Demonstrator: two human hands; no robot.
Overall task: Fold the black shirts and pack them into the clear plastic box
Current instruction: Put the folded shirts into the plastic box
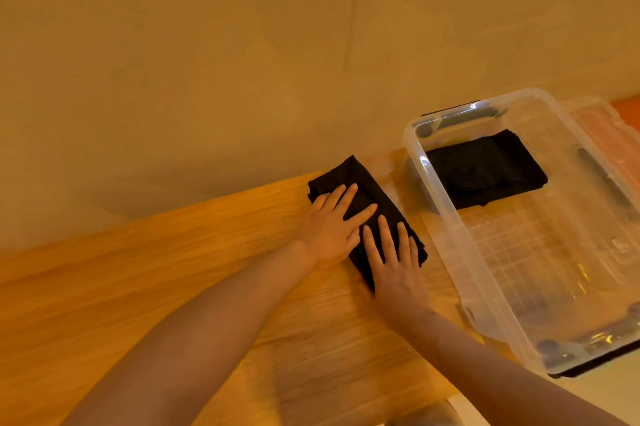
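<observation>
Wood-grain worktop [173, 287] running across the view, a plain tan wall [242, 45] right behind its far edge. Over on the right sits the clear plastic box [446, 218], lid off, its long side angled away from the viewer. A flat clear piece with an orange tint [602, 128] lies just past the box's far right rim; whether that is the lid, I cannot tell. Dark handles show at the box's far end and along its right wall. At the near right corner the box overhangs something dark, blurred, not readable.

Inside the box, at the far end, one folded black shirt [485, 171] already lies flat on the ribbed bottom, a neat dark rectangle, and the near half of the bottom shows bare.

Now to the middle: a second black shirt [360, 180] lies on the worktop just left of the box, close to its near wall but apart from it. It is folded down to a narrow, long rectangle, running from far left to near right, edges a little soft and rumpled at the far end.

Both hands are on it. The left hand [329, 225] lies flat, fingers straight and spread, pressing the middle of the fabric. The right hand [394, 263] lies flat too, fingers straight, pressing the near end. Nothing gripped, both palms down. The bare forearms reach in from the near edge.
</observation>
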